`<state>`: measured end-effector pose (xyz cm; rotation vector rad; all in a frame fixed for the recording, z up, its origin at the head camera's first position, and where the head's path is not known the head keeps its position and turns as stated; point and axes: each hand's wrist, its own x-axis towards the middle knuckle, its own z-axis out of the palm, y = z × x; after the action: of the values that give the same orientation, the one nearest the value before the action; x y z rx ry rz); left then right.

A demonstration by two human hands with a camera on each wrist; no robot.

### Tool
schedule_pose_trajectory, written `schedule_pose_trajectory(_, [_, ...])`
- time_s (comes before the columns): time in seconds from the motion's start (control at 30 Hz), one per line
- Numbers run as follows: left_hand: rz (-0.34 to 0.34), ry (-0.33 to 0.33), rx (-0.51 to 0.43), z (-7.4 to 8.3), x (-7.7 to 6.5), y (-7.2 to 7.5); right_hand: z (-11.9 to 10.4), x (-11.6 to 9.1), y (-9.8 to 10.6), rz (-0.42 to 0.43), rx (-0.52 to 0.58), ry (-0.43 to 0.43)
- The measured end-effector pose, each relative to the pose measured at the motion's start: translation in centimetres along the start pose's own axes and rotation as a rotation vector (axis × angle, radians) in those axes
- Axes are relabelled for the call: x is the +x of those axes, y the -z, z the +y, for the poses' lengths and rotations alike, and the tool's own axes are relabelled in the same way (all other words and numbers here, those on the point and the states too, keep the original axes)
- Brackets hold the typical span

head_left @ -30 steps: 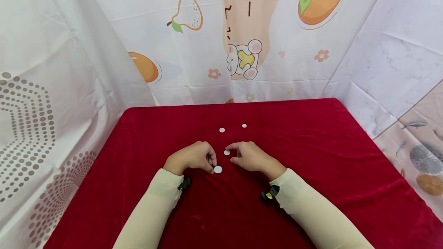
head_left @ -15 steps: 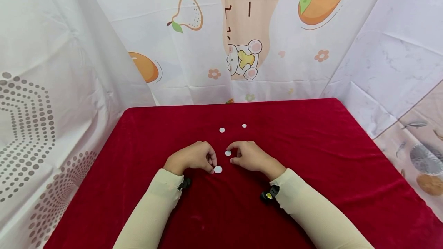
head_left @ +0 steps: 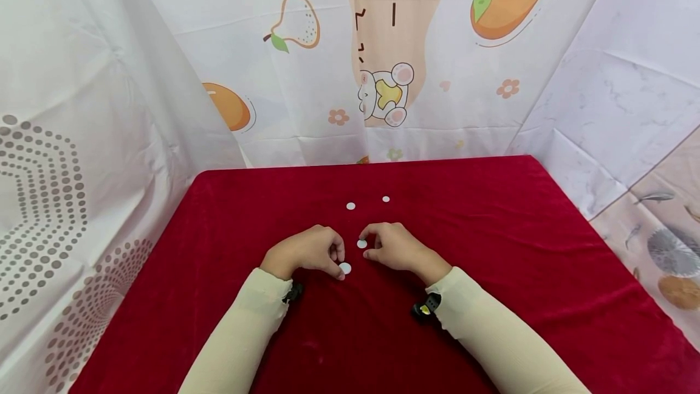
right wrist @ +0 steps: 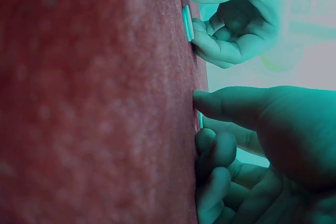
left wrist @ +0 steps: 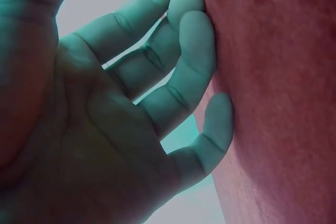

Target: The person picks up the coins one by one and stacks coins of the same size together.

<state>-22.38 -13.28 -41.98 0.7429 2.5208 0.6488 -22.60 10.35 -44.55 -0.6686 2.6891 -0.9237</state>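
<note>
On the red cloth lies a white disc point(head_left: 346, 268), nearest the person. My left hand point(head_left: 306, 252) is beside it, thumb at its near-left edge, the other fingers bent loosely. Seen edge-on in the right wrist view, that disc point(right wrist: 188, 23) shows layers like a small stack. My right hand point(head_left: 395, 248) rests low over the cloth, its index fingertip on the far edge of another white disc point(head_left: 362, 244). Its thumb is apart from that disc in the head view. In the left wrist view, the left fingers point(left wrist: 197, 51) reach down to the cloth.
Farther back lie two more white discs, one in the middle point(head_left: 350, 206) and a smaller one point(head_left: 386, 199) to its right. The red cloth point(head_left: 465, 211) covers the whole table. Printed curtains point(head_left: 306, 96) hang behind and at both sides.
The disc under my right index finger has slid slightly right and toward the person. My left hand has shifted a little right, bringing its thumb to the near disc's edge.
</note>
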Motion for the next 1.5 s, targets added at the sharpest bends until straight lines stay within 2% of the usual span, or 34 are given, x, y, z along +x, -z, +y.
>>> schedule_pose_trajectory(0.77, [0.032,0.010,0.110,1.2,0.1,-0.6,0.0,-0.1,0.1,0.035,-0.003,0.019])
schedule_pose_trajectory(0.97, [0.045,0.026,0.172,1.4,0.1,-0.7,0.1,-0.1,0.2,0.031,0.000,0.015])
schedule_pose_trajectory(1.2, [0.061,0.003,0.271,1.3,0.3,-1.0,0.2,-0.1,0.6,0.002,0.026,-0.005])
schedule_pose_trajectory(1.5, [0.070,0.003,0.284,1.4,0.3,-1.0,0.1,-0.5,1.4,-0.073,0.028,-0.001])
